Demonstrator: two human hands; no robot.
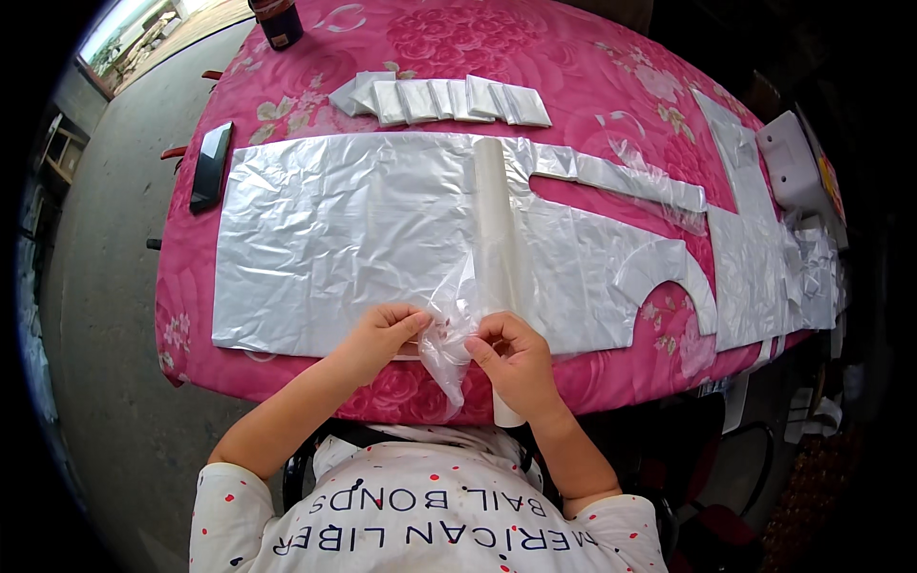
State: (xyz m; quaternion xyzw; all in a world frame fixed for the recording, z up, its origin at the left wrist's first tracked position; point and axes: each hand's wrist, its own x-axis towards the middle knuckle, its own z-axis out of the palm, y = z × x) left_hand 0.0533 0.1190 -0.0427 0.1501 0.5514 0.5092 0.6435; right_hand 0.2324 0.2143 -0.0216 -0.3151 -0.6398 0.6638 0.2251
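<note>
My left hand and my right hand are close together near the table's front edge. Each pinches a part of the same crumpled, clear plastic film, which hangs between them. Beneath lies a flat pile of silvery-white plastic aprons, with long straps and a curved neck cutout toward the right. A long whitish tube or roll rests across the pile from back to front. Its near end sticks out past the table edge, just below my right hand, which hides part of it.
A row of folded plastic packets lies behind the pile. A phone is at the left edge, a dark jar at the back left. More plastic sheets and a white container occupy the right end of the pink flowered tablecloth.
</note>
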